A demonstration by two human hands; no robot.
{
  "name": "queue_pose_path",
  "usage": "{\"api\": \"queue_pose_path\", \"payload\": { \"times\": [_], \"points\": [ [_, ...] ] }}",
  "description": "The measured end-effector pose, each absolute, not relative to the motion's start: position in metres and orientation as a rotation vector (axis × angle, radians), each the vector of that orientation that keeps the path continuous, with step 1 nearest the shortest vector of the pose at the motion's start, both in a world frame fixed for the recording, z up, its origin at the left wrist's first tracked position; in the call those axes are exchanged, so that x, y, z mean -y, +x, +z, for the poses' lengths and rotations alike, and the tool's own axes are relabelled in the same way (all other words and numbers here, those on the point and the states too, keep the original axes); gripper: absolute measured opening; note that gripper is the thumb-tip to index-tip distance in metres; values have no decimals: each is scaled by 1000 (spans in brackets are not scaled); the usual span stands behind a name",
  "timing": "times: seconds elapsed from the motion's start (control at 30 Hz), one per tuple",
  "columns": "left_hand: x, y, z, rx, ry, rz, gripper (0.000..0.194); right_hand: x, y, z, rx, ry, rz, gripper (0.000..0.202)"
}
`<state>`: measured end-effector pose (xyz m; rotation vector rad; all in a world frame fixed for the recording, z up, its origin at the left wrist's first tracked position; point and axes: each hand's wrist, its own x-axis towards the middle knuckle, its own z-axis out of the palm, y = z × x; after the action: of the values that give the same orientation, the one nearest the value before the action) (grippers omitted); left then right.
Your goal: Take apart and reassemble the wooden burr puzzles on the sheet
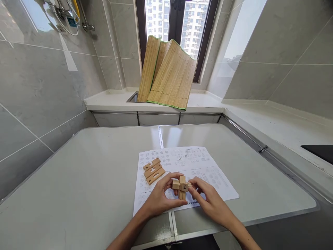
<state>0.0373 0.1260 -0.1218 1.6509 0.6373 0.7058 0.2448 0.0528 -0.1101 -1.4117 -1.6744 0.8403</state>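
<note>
Between my two hands is a cross-shaped wooden burr puzzle (183, 188), its front block marked with a 2. My left hand (163, 194) grips it from the left, thumb below and fingers at the upper side. From the right, the thumb and fingers of my right hand (205, 194) pinch the end of the block that sticks out that way. Several loose notched wooden pieces (154, 171) lie side by side to the left, some bearing numbers. Under them and the hands is a white printed sheet (218, 173) with rows of small diagrams.
The pale folding table (91, 180) has a seam down its middle. Beyond it a folded bamboo mat (171, 74) leans before the window, on a white counter (203, 100) with a sink edge (133, 97). Another counter (286, 125) runs along the right.
</note>
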Motion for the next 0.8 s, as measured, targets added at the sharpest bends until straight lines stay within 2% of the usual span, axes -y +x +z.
{"api": "queue_pose_path", "payload": {
  "times": [0.23,0.4,0.47,0.53,0.6,0.73,0.8],
  "points": [
    [-124,34,-116,-562,1709,633,67,-55,247,-125,1492,-1252,1264,39],
    [-124,33,-116,-560,1767,673,64,-55,244,-127,1437,-1203,1322,39],
    [-125,33,-120,-620,1792,700,72,-57,245,-125,1448,-1224,1301,39],
    [-126,35,-125,-711,1809,758,86,-63,250,-124,1463,-1286,1218,41],
    [-129,36,-130,-821,1848,842,88,-73,260,-122,1474,-1394,1050,43],
    [-137,33,-138,-997,2098,979,51,-108,294,-125,1510,-1711,534,45],
    [-143,25,-139,-1050,2264,1042,39,-129,313,-129,1519,-1851,339,44]
  ]
}}
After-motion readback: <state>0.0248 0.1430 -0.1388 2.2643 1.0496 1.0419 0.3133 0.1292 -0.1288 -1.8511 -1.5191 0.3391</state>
